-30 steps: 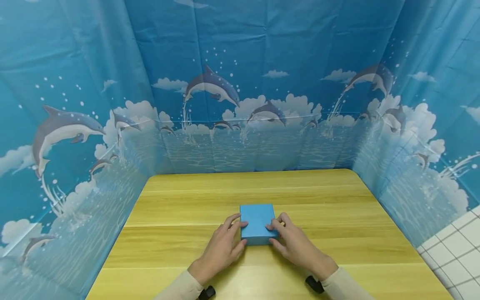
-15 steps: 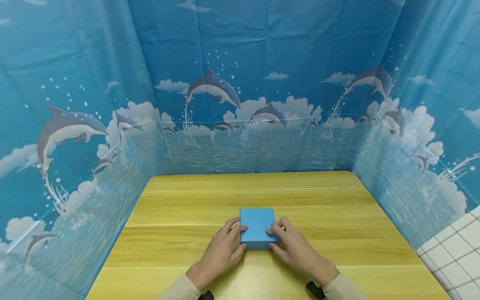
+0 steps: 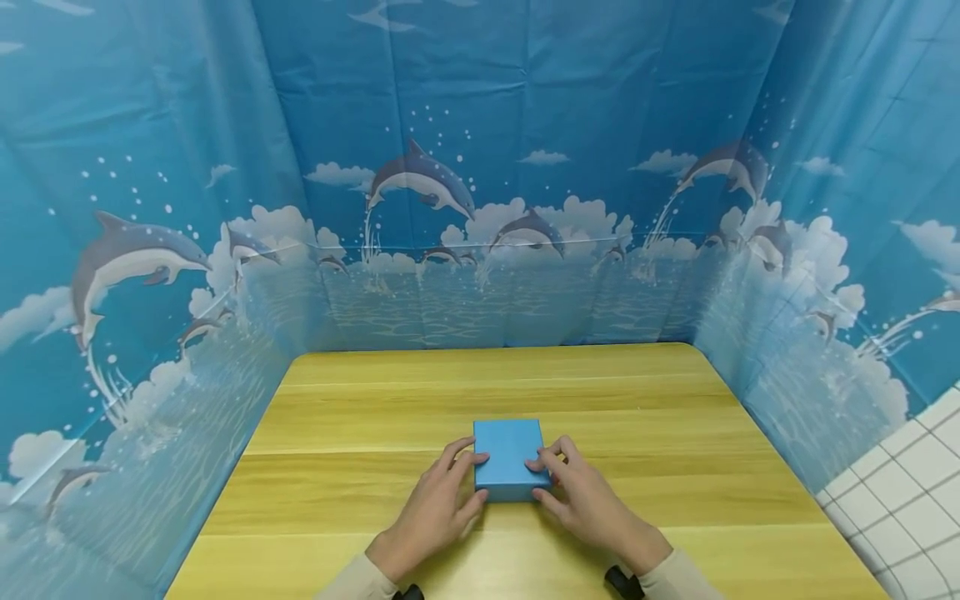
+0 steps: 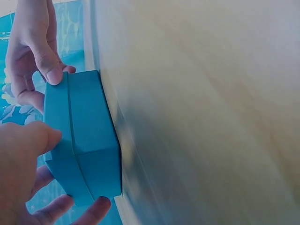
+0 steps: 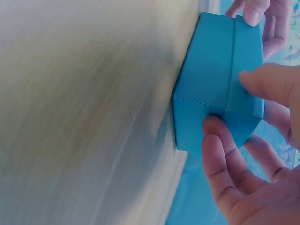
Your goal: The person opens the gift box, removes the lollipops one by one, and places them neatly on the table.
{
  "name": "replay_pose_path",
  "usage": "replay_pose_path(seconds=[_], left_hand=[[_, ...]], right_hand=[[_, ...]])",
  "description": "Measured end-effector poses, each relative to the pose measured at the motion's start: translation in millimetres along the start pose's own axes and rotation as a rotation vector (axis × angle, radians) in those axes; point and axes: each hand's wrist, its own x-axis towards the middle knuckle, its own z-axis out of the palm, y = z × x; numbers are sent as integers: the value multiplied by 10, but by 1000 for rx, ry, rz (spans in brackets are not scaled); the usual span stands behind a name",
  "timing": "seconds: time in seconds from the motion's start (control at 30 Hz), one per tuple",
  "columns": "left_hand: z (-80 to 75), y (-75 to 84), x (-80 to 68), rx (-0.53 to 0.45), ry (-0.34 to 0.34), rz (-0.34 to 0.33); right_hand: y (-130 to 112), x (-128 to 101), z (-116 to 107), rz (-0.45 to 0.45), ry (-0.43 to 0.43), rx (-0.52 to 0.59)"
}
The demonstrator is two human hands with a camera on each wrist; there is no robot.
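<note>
A blue box (image 3: 507, 454) with a square top sits on the wooden table in the head view. Its lid seam shows as a line round the sides of the box (image 4: 93, 112) in the left wrist view. My left hand (image 3: 435, 504) grips the near left corner, thumb at the front face and fingers on the top and left side. At the near right corner my right hand (image 3: 592, 504) holds the box the same way, its thumb on the lid's front. Two fingertips (image 5: 214, 125) of that hand press the right side, low near the seam. The box's underside is hidden.
The yellow wood-grain table (image 3: 360, 408) surrounds the box. A blue dolphin-print curtain (image 3: 465, 292) hangs along the back and both sides. White floor tiles (image 3: 900, 483) show at the lower right. Dark wrist straps (image 3: 624, 582) sit at the sleeve cuffs.
The head view has shifted slightly, so the box shows a little lower and left. Both hands keep the same hold, and the lid stays seated.
</note>
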Motion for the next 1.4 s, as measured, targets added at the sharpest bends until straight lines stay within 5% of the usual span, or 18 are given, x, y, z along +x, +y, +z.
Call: replay_pose_path(seconds=[0.43,0.83,1.0,1.4], left_hand=[[29,-48,35,-182,-22,-113],[-16,-94,103,-340,-121,-226],[-12,-83,153,-463,-147,-233],[-32,-55,129,-479,-144,-195]], right_hand=[[105,4,-60,120,-55,195],[110,36,-75,290,-157,241],[100,84,-111,315,-166,270],[52,94,-117,338,-162,302]])
